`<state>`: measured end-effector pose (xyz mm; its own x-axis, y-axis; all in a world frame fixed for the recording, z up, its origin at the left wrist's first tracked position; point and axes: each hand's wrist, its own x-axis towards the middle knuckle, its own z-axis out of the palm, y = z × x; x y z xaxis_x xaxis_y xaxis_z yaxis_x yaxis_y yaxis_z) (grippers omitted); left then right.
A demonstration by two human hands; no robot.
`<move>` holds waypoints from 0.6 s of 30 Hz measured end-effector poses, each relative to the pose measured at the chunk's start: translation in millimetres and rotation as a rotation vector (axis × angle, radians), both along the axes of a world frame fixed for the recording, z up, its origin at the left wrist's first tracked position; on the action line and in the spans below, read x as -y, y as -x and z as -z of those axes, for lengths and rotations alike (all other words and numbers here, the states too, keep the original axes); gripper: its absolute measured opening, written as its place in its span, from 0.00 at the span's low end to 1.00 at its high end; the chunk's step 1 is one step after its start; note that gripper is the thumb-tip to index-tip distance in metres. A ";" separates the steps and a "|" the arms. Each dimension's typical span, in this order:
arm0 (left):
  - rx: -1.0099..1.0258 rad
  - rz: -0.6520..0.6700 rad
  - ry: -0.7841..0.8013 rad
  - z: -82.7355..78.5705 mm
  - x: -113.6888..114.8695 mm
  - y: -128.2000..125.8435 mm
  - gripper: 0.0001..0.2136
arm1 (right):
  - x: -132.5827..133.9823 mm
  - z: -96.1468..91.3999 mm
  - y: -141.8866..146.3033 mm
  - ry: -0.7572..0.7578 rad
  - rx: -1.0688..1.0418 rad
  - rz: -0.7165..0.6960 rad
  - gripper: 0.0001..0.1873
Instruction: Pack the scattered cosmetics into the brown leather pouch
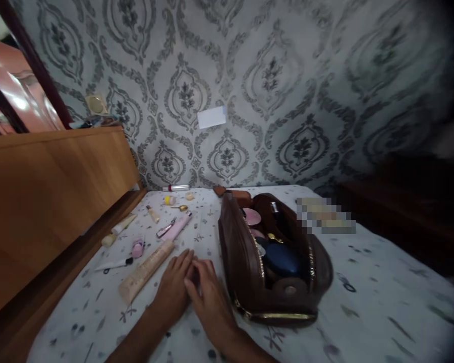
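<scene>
My left hand [176, 282] lies palm down on the patterned cloth, its fingers stretched forward. Against it rests my right hand [209, 297], fingers loosely bent and thumb apart, with nothing visible in it. Just left of my hands is a beige squeeze tube [146, 272]. To the right stands a brown makeup bag [242, 257], unzipped and wide open. Inside it are a dark blue rounded case [282, 259], pink round items [252, 217] and a black tube with a silver end [275, 209]. Whatever lies deeper in the bag is hidden.
Beyond the tube lie a pink flat tube [179, 226], a small pink bottle [138, 247], a white stick with a black tip [115, 263] and several small cosmetics. A wooden panel [60, 186] borders the left; a patterned wall [227, 75] stands behind. A blurred-out item [325, 216] lies right.
</scene>
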<state>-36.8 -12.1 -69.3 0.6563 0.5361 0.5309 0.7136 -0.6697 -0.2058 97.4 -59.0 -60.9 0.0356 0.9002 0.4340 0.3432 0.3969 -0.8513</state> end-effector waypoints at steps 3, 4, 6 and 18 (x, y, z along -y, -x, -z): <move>0.044 -0.024 -0.115 7.8 -1.3 4.4 0.18 | -4.8 -7.1 10.1 -0.022 0.163 0.041 0.11; 0.072 -0.032 -0.140 9.3 -1.7 5.8 0.18 | -6.1 -10.9 13.4 -0.024 0.203 0.054 0.10; 0.127 -0.040 -0.165 9.1 -1.6 7.4 0.20 | -7.7 -19.8 18.8 -0.017 0.277 0.067 0.08; 0.183 -0.078 -0.167 1.7 -2.3 8.6 0.32 | -8.8 -9.6 15.6 -0.069 0.366 0.000 0.14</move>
<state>-45.4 -9.7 -71.0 0.5013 0.4765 0.7222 0.7974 -0.5784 -0.1719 81.8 -50.2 -51.4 -0.1332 0.8685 0.4774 0.6203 0.4488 -0.6433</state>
